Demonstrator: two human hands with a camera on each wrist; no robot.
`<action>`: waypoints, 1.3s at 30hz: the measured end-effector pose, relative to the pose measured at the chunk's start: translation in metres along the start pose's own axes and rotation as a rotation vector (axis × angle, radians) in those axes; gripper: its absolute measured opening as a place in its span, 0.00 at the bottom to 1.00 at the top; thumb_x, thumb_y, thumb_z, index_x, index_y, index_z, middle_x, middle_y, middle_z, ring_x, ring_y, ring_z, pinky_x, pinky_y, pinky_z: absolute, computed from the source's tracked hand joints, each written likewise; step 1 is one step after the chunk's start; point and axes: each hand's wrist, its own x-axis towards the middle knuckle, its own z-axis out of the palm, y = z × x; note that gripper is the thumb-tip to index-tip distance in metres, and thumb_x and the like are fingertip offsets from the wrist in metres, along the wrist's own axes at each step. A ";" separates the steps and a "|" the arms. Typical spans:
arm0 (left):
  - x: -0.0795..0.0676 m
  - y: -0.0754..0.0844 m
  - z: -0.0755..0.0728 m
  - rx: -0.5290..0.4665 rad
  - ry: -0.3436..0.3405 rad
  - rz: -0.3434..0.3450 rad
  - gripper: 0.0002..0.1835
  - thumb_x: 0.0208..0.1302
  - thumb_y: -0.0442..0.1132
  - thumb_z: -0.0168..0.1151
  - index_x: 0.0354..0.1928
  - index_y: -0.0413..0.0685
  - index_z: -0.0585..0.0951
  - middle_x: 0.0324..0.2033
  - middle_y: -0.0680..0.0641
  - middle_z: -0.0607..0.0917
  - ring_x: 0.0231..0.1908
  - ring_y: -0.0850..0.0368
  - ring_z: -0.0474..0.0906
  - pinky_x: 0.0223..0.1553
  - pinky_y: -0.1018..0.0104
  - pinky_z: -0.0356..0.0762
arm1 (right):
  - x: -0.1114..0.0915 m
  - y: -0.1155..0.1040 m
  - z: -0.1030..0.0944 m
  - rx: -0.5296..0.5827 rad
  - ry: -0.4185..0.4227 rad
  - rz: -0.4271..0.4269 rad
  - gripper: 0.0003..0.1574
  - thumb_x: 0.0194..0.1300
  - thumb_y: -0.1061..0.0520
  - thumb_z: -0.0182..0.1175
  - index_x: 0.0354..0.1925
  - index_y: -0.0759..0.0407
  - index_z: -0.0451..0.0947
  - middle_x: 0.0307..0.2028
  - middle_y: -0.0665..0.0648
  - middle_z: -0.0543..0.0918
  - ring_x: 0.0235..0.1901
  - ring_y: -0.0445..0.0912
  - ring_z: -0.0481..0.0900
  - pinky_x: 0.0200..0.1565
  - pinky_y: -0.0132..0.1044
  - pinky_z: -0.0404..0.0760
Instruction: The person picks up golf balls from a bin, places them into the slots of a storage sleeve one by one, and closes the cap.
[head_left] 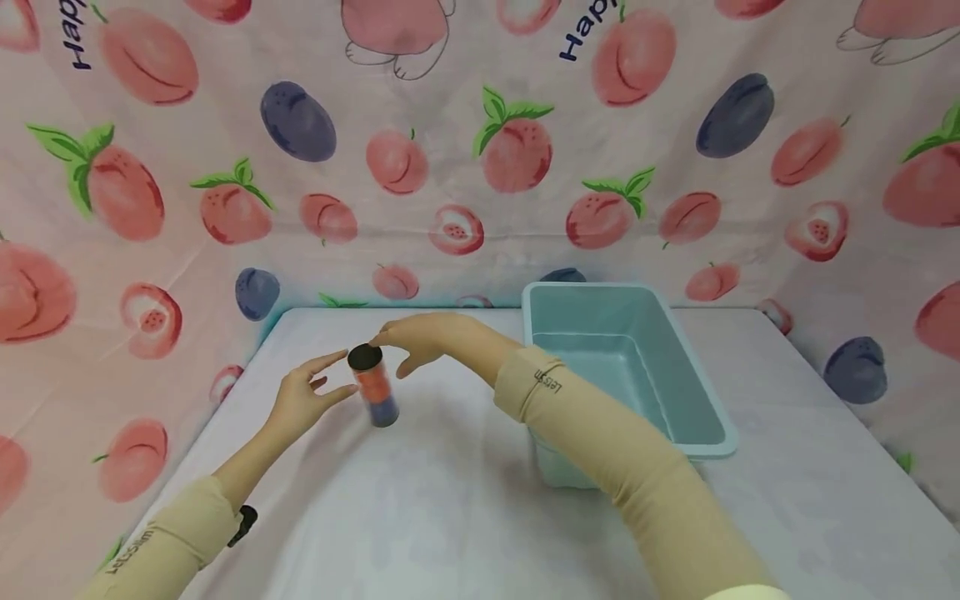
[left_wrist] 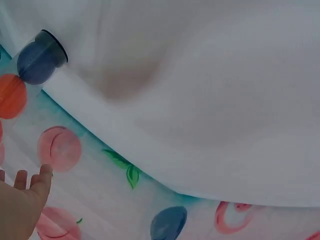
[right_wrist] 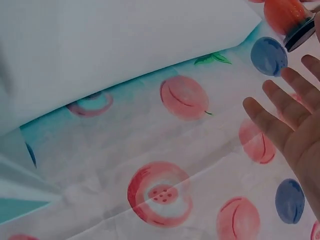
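Note:
A clear tube (head_left: 374, 385) with dark end caps and orange and blue balls inside is at the table's left part. In the left wrist view, a blue ball (left_wrist: 36, 63) sits by one cap, with an orange ball (left_wrist: 12, 96) beside it. My left hand (head_left: 302, 395) is at the tube's left side, its thumb and fingers spread around the upper part. From the right, my right hand (head_left: 420, 338) reaches over with fingertips right at the rim of the dark lid (head_left: 365, 357). Its fingers (right_wrist: 275, 117) look extended in the right wrist view.
A light blue-green plastic bin (head_left: 600, 312) stands on the right of the white-covered table (head_left: 420, 533), partly behind my right forearm. Fruit-printed cloth (head_left: 442, 150) hangs at the back and sides. A dark band (head_left: 243, 525) is on my left wrist.

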 end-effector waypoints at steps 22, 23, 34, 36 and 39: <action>-0.005 0.009 -0.023 0.382 0.052 0.570 0.23 0.43 0.24 0.71 0.46 0.45 0.83 0.46 0.43 0.84 0.49 0.47 0.78 0.57 0.79 0.67 | -0.005 -0.011 -0.005 -0.031 -0.059 -0.028 0.37 0.66 0.53 0.58 0.70 0.53 0.59 0.68 0.50 0.66 0.68 0.44 0.62 0.69 0.37 0.61; -0.005 0.008 -0.023 0.383 0.050 0.576 0.24 0.43 0.24 0.70 0.47 0.45 0.82 0.46 0.43 0.84 0.49 0.47 0.78 0.57 0.80 0.66 | -0.005 -0.012 -0.006 -0.048 -0.062 -0.022 0.36 0.67 0.53 0.57 0.70 0.53 0.60 0.68 0.50 0.67 0.68 0.44 0.63 0.69 0.36 0.61; -0.013 0.004 -0.019 0.428 0.057 0.652 0.29 0.43 0.24 0.68 0.53 0.43 0.79 0.52 0.42 0.82 0.46 0.50 0.75 0.52 0.71 0.70 | -0.005 -0.021 -0.008 -0.111 -0.085 0.024 0.34 0.67 0.55 0.57 0.69 0.51 0.61 0.64 0.50 0.71 0.64 0.44 0.68 0.66 0.36 0.66; -0.010 0.006 -0.020 0.450 0.046 0.665 0.29 0.43 0.26 0.69 0.53 0.43 0.79 0.52 0.42 0.82 0.46 0.50 0.75 0.49 0.62 0.72 | -0.007 -0.019 -0.008 -0.094 -0.093 0.027 0.36 0.67 0.55 0.57 0.70 0.51 0.59 0.66 0.50 0.69 0.65 0.45 0.66 0.67 0.37 0.65; -0.005 0.009 -0.022 0.469 0.023 0.681 0.27 0.43 0.27 0.69 0.51 0.41 0.80 0.49 0.41 0.82 0.47 0.48 0.75 0.49 0.56 0.72 | -0.011 -0.016 -0.007 -0.053 -0.116 0.033 0.39 0.68 0.53 0.56 0.72 0.50 0.53 0.69 0.49 0.64 0.68 0.44 0.62 0.69 0.38 0.62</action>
